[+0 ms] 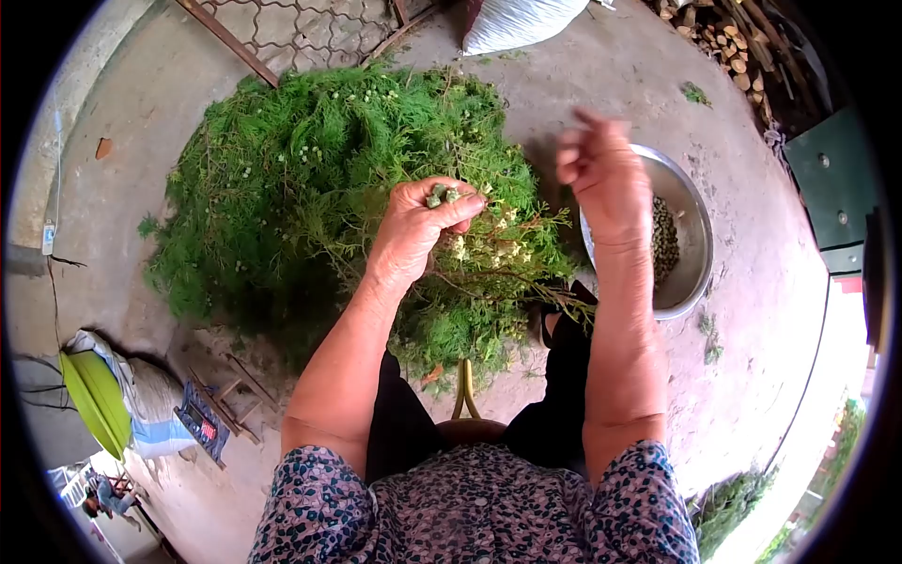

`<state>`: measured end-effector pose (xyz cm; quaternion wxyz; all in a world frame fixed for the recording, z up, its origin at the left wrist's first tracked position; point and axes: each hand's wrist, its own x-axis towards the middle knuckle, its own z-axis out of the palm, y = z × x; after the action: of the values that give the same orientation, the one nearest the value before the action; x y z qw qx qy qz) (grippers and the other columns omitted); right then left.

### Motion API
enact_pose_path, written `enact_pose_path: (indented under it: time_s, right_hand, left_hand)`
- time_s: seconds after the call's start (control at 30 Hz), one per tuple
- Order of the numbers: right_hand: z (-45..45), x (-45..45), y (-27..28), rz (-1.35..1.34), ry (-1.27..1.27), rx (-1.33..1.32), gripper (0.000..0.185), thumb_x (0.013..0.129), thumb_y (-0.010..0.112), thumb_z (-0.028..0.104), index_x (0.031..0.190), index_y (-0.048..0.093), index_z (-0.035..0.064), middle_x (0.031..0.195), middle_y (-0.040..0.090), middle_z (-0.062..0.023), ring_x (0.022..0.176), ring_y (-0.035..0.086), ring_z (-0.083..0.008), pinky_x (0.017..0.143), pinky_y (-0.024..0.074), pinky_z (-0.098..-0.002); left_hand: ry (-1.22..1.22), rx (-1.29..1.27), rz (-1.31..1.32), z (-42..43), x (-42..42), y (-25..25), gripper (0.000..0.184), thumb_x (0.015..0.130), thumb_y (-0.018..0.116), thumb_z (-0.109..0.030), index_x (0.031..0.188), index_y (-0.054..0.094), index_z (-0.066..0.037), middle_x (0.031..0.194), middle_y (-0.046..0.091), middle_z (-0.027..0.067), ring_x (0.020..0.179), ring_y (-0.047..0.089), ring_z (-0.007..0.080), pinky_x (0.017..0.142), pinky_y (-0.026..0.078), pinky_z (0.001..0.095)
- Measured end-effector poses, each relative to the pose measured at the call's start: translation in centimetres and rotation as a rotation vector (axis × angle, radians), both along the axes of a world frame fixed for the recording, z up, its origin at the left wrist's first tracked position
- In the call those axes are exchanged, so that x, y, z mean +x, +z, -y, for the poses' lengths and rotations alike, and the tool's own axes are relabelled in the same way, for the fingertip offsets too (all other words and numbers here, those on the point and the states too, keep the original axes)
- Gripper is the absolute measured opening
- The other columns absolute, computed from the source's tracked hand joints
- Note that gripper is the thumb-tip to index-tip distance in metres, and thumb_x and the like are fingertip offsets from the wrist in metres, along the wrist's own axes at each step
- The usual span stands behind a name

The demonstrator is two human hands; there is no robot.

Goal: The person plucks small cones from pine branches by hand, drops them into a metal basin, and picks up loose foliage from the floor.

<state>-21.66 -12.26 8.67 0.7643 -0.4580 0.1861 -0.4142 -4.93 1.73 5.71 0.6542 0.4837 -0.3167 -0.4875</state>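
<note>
Cupping small green cones (442,195), the curled fingers of the left hand (421,214) sit over a heap of cut green branches (310,160), forearm slanting forward and inward. To their right, nearer the right hand (609,183), is a round metal bowl (693,211). That hand hangs by its left rim, forearm straight ahead, fingers blurred and half bent; whether they hold anything, I cannot tell.

view: head-worn | from above | facing forward, down | near left hand (418,218) and right hand (608,183)
</note>
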Motion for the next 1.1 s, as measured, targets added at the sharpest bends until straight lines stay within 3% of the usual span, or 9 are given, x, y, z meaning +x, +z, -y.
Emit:
enact_pose_path:
  time_s: [0.1,0.3,0.5,0.57,0.63,0.7,0.77,0.9,1.1]
  right_hand:
    - [-3.1,2.4,0.7,-0.667,-0.076,-0.542,0.021,0.083,0.06,0.019,0.096,0.064,0.0033,0.085,0.063,-0.0064,0.07,0.056,-0.0115,0.064,0.0467,-0.0256]
    - [-4.6,3.4,0.6,-0.689,0.15,-0.293,0.012,0.079,0.063,0.014,0.086,0.067,0.0036,0.073,0.062,-0.0017,0.063,0.053,-0.0091,0.059,0.0455,-0.025]
    - [-3.2,2.8,-0.1,-0.34,0.107,0.003,0.018,0.082,0.06,0.016,0.093,0.064,0.0025,0.073,0.062,-0.0045,0.059,0.054,-0.0094,0.054,0.0456,-0.0216]
    - [-1.8,1.5,0.2,0.46,0.137,0.513,0.029,0.081,0.061,0.024,0.099,0.061,0.002,0.08,0.062,-0.0082,0.064,0.054,-0.0122,0.059,0.0472,-0.0244]
    - [-0.3,0.1,1.6,0.715,0.29,0.372,0.038,0.079,0.062,0.032,0.102,0.059,0.0021,0.084,0.061,-0.0103,0.068,0.054,-0.0142,0.063,0.0477,-0.0267]
    - [-0.3,0.0,1.3,0.657,0.225,0.344,0.042,0.077,0.062,0.036,0.102,0.06,0.0025,0.083,0.062,-0.0105,0.068,0.052,-0.0143,0.067,0.0472,-0.0287]
    - [-1.1,1.5,0.5,-0.004,0.032,-0.106,0.04,0.074,0.064,0.038,0.098,0.063,0.0062,0.084,0.063,-0.0089,0.068,0.053,-0.0149,0.068,0.047,-0.0305]
    - [-4.7,4.1,0.7,-0.403,0.086,-0.826,0.017,0.069,0.071,0.012,0.085,0.068,0.0069,0.081,0.064,-0.004,0.072,0.056,-0.0169,0.07,0.0475,-0.0305]
    - [-5.8,4.6,0.1,-0.611,-0.034,-0.836,0.012,0.073,0.068,0.009,0.081,0.064,0.0018,0.077,0.061,-0.0032,0.067,0.054,-0.0144,0.065,0.0461,-0.0268]
  left_hand:
    - [-0.021,0.019,0.028,0.1,-0.1,0.0,0.008,0.073,0.069,-0.011,0.078,0.067,-0.006,0.061,0.057,0.001,0.055,0.048,0.0088,0.053,0.039,0.0247]
    - [-0.006,0.008,0.005,0.0,0.2,0.0,0.009,0.072,0.07,-0.01,0.079,0.066,-0.004,0.059,0.057,-0.0003,0.053,0.051,0.0067,0.051,0.041,0.021]
    - [-0.038,0.025,0.039,-0.2,0.0,0.3,0.013,0.072,0.07,-0.01,0.081,0.066,-0.003,0.062,0.058,0.0014,0.054,0.049,0.0089,0.053,0.041,0.0238]
    - [-0.027,0.038,0.034,-0.1,0.2,-0.1,0.015,0.072,0.071,-0.012,0.083,0.066,-0.002,0.063,0.059,0.0017,0.055,0.05,0.009,0.054,0.042,0.0236]
    - [-0.011,0.042,0.039,0.0,0.1,-0.1,0.015,0.073,0.07,-0.012,0.083,0.066,-0.002,0.064,0.06,0.0016,0.055,0.051,0.009,0.054,0.042,0.0236]
    - [-0.005,0.045,0.05,0.2,-0.1,-0.3,0.013,0.073,0.069,-0.01,0.083,0.066,-0.002,0.064,0.06,0.0015,0.056,0.052,0.0083,0.054,0.043,0.023]
    - [-0.006,0.063,0.077,0.2,-0.3,-0.3,0.013,0.074,0.069,-0.009,0.084,0.066,-0.002,0.064,0.06,0.0013,0.057,0.052,0.0081,0.054,0.043,0.0226]
    - [0.02,0.002,0.115,0.4,-0.4,-1.1,0.009,0.075,0.066,-0.006,0.083,0.066,-0.002,0.066,0.06,0.0013,0.058,0.053,0.0076,0.054,0.043,0.0218]
    - [-0.013,0.075,0.077,0.3,-0.7,-1.2,0.003,0.074,0.065,-0.002,0.077,0.064,-0.001,0.065,0.06,0.0016,0.057,0.053,0.009,0.053,0.043,0.0237]
